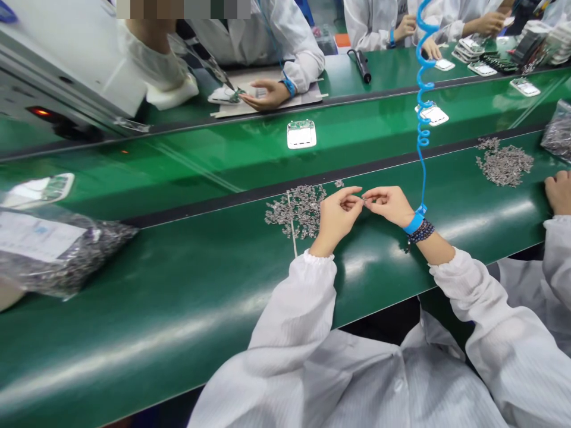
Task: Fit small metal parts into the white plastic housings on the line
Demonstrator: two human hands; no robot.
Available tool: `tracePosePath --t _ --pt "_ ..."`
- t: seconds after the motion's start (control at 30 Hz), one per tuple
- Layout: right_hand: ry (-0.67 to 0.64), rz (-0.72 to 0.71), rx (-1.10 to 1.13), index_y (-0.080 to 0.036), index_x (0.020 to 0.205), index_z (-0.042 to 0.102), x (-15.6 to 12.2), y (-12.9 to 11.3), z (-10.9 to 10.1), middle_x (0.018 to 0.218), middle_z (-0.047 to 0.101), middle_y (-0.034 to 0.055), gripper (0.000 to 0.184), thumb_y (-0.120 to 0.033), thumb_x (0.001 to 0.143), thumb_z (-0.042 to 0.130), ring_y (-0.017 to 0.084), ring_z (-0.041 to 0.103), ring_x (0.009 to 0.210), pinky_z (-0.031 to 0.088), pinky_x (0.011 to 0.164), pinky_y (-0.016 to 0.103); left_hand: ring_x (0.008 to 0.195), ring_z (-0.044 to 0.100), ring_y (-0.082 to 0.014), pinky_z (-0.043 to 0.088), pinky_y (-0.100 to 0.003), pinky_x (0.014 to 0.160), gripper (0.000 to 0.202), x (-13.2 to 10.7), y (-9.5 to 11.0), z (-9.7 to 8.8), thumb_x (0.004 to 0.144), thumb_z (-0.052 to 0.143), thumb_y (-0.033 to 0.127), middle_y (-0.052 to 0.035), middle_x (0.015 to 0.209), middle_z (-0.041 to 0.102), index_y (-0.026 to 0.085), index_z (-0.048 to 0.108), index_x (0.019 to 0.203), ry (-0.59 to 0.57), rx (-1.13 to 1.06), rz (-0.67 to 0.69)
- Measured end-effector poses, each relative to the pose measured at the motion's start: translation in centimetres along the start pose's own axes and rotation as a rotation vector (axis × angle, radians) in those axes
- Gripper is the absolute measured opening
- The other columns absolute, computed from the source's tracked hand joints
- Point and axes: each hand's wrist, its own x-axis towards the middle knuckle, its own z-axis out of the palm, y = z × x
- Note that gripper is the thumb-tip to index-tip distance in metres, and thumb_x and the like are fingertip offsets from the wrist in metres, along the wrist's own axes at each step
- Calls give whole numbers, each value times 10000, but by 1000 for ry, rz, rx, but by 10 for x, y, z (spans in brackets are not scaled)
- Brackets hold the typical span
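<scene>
My left hand [336,215] and my right hand [389,205] meet fingertip to fingertip above the green bench [178,297]. Both are pinched on a tiny metal part [363,201] held between them. Just left of my left hand lies a pile of small grey metal parts [297,209] with a thin white stick [292,229] across it. My right wrist carries a blue strap [414,221] joined to a coiled blue cord [423,89] that rises upward, plus a dark bead bracelet.
A plastic bag of parts [57,249] lies at the left. Another pile of parts [504,161] and a neighbour's hand [558,191] are at the right. White devices [301,134] ride the conveyor belt beyond. People in white coats work at the far bench.
</scene>
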Motion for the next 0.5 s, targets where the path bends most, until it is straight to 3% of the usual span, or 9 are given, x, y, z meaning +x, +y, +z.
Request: tracePosePath --t 0.3,0.5 --pt "20 20 22 -141 897 670 -2 0 4 722 692 12 287 -249 637 728 65 505 521 393 503 192 612 643 -148 531 -270 618 284 0 0 -1 761 654 271 -39 734 733 162 773 995 6 24 27" --pt "15 21 65 -176 835 604 -3 -4 4 714 678 2 265 -232 610 732 109 617 617 460 555 204 621 649 -150 536 -274 630 237 -1 3 -2 768 656 264 -34 747 746 174 789 943 69 97 51"
